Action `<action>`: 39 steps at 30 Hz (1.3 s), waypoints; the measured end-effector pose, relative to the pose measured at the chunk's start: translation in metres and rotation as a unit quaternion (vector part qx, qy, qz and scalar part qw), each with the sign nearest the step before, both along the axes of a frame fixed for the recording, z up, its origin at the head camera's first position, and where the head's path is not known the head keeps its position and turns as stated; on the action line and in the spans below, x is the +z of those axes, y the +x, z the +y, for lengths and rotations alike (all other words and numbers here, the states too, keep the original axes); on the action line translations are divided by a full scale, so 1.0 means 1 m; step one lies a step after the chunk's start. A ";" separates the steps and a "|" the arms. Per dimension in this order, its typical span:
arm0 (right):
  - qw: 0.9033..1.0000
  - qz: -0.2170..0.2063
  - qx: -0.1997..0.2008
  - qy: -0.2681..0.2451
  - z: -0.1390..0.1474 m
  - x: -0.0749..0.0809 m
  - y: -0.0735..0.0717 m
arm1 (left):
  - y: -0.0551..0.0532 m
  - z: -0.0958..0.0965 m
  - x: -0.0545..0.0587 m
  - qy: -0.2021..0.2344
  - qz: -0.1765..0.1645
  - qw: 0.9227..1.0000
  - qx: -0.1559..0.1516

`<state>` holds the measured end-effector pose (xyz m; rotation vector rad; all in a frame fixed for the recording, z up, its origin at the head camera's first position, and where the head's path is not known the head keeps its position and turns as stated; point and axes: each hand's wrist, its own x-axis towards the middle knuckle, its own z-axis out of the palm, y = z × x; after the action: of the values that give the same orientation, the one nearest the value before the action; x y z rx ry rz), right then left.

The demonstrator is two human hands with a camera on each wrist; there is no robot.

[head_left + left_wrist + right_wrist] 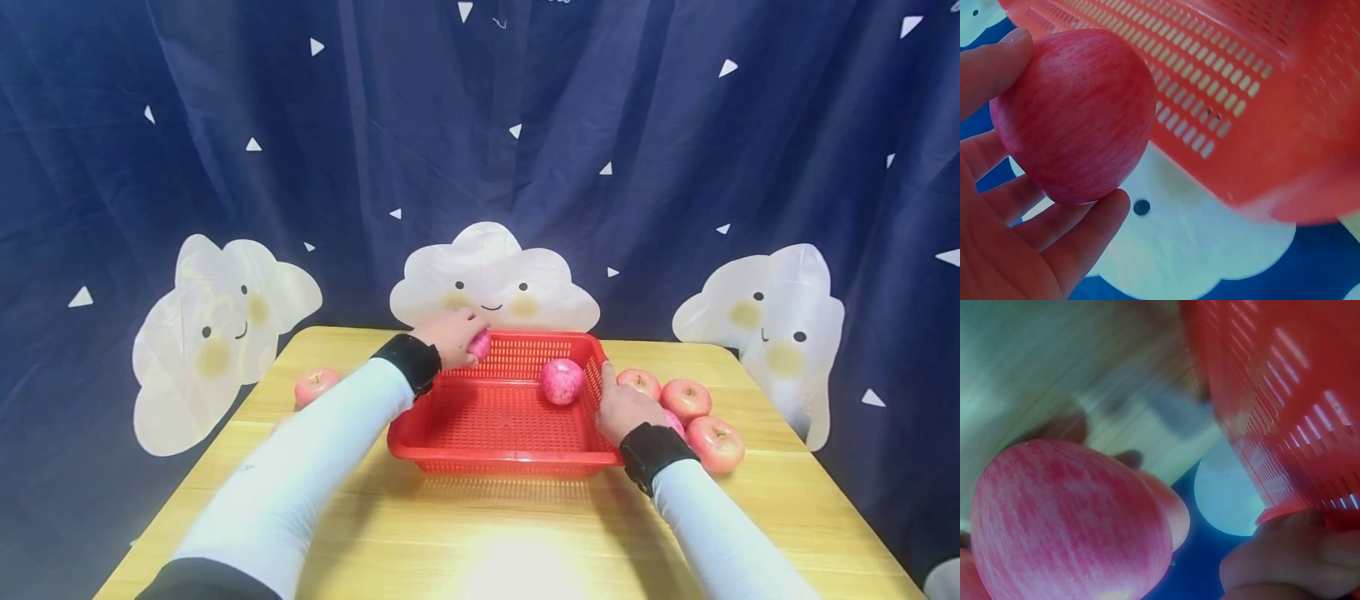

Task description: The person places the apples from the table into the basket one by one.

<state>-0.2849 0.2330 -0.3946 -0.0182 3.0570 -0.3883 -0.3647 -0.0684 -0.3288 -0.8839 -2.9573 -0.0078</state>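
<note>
My left hand (452, 336) grips a red apple (1079, 119) with thumb and fingers, over the back left of a red plastic basket (513, 457). Close by in the left wrist view is the basket's slotted wall. Inside the basket, near its right side, sits another apple (562, 382). My right hand (628, 410) grips the basket's right rim, its thumb along the edge; in the right wrist view its curled fingers (1285, 556) show at the rim. A striped apple (1072, 519) lies just outside the basket beside this hand, partly hidden by it in the head view.
Several apples (686, 401) cluster on the wooden table (480, 533) right of the basket. On the left lies an apple (317, 386), with another mostly hidden behind my left sleeve. A dark blue curtain (480, 150) with cloud shapes hangs behind the table.
</note>
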 end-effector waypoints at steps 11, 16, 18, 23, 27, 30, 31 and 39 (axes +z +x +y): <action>1.000 0.001 0.001 0.009 -0.001 0.003 0.004 | -0.011 0.038 -0.020 -0.019 0.016 0.999 -0.021; 1.000 -0.010 -0.007 0.008 -0.001 0.004 0.005 | -0.014 0.050 -0.029 -0.002 -0.013 1.000 -0.010; 1.000 -0.011 -0.008 0.009 -0.001 0.005 0.004 | -0.015 0.054 -0.034 -0.001 -0.025 1.000 0.000; 1.000 -0.008 -0.004 0.004 -0.002 0.005 0.006 | -0.012 0.061 -0.042 -0.010 -0.033 0.999 0.003; 1.000 -0.004 -0.003 0.003 -0.001 0.004 0.007 | -0.005 0.067 -0.041 -0.010 -0.036 0.999 -0.004; 1.000 -0.003 -0.003 0.011 -0.001 0.004 0.007 | -0.004 0.070 -0.045 -0.017 -0.041 0.999 -0.007; 1.000 -0.006 -0.005 0.009 -0.001 0.003 0.006 | -0.003 0.072 -0.046 -0.017 -0.042 0.999 -0.007; 1.000 -0.013 -0.009 0.001 -0.001 0.004 0.005 | -0.023 0.080 -0.074 -0.045 -0.026 0.998 -0.018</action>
<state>-0.2800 0.2323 -0.3911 0.0129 3.0340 -0.3841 -0.3879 0.0116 -0.4026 -0.9618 -3.0103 0.1031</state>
